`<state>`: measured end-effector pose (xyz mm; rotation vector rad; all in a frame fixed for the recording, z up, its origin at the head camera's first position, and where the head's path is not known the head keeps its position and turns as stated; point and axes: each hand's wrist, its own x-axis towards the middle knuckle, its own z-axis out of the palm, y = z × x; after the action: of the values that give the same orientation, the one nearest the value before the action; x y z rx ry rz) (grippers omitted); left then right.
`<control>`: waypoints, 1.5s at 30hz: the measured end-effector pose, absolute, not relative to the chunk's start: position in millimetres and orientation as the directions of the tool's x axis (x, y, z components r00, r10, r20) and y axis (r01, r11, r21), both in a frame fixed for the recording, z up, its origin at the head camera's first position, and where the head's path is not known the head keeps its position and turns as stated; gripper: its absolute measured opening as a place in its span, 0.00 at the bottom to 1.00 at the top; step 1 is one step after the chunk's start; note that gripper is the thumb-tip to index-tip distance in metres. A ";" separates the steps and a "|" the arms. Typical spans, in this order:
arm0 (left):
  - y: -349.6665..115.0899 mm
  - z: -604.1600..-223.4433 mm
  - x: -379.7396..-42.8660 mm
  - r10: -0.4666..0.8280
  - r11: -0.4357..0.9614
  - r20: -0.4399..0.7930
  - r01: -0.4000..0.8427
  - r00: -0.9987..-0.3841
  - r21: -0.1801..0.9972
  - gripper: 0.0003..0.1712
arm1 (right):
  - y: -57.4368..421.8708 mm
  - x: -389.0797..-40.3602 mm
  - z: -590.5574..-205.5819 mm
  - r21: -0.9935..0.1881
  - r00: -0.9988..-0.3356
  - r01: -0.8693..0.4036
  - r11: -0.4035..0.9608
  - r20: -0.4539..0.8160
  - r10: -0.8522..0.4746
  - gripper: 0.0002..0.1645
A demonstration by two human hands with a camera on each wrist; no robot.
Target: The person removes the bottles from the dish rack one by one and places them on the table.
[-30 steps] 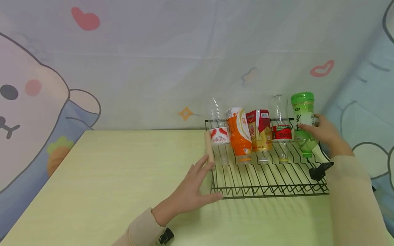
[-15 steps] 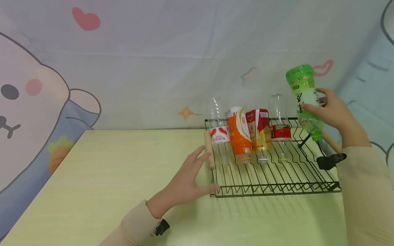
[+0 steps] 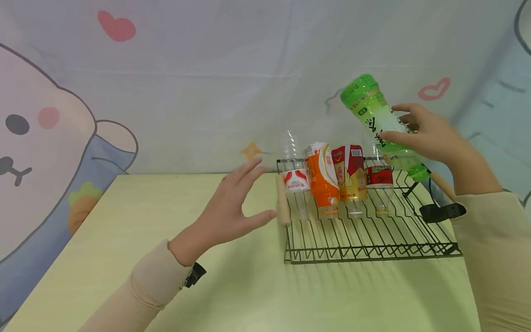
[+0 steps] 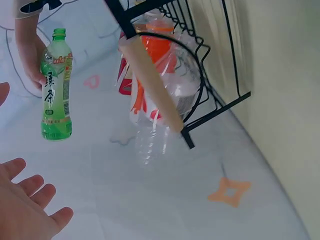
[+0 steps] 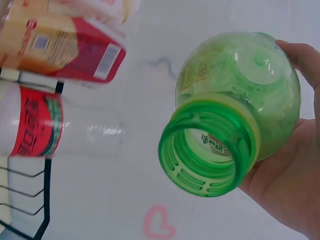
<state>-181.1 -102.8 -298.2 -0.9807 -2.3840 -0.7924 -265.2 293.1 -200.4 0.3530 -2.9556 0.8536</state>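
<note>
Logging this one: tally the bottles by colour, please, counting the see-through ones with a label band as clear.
Clear bottles: 2
Orange bottle: 1
Red-and-gold bottle: 1
Green bottle: 1
Total: 5

The left sleeve (image 3: 151, 281) and right sleeve (image 3: 489, 258) are long, plain beige cloth, lightly creased along the forearms and ending in smooth cuffs near the wrists. A small, blocky black left-wrist unit (image 3: 195, 275) sits at one cuff. At the other, a matte black right-wrist unit (image 3: 441, 212) juts sideways, with a thin dark cable (image 3: 430, 190) curving above it.
</note>
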 end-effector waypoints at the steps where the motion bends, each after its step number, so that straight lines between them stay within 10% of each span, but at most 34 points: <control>1: -103.2 -295.0 -181.5 0.494 0.582 0.603 0.753 -0.627 0.306 0.44 | 288.5 -263.0 -199.2 -0.519 -0.971 -0.238 0.821 0.103 -0.217 0.51; 31: -95.2 -272.4 -182.7 0.563 0.554 0.740 0.833 -0.368 -0.008 0.41 | 175.6 -211.4 -222.5 -0.487 -0.800 -0.540 0.686 0.046 -0.598 0.40; 45: -87.3 -278.4 -181.0 0.616 0.587 0.659 0.809 -0.431 -0.019 0.33 | 160.5 -202.1 -238.8 -0.529 -0.750 -0.555 0.642 -0.015 -0.661 0.40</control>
<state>-181.0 -87.3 -278.4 -1.1272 -2.1895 -0.3997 -202.1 160.5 -238.8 1.1380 -3.0315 0.8583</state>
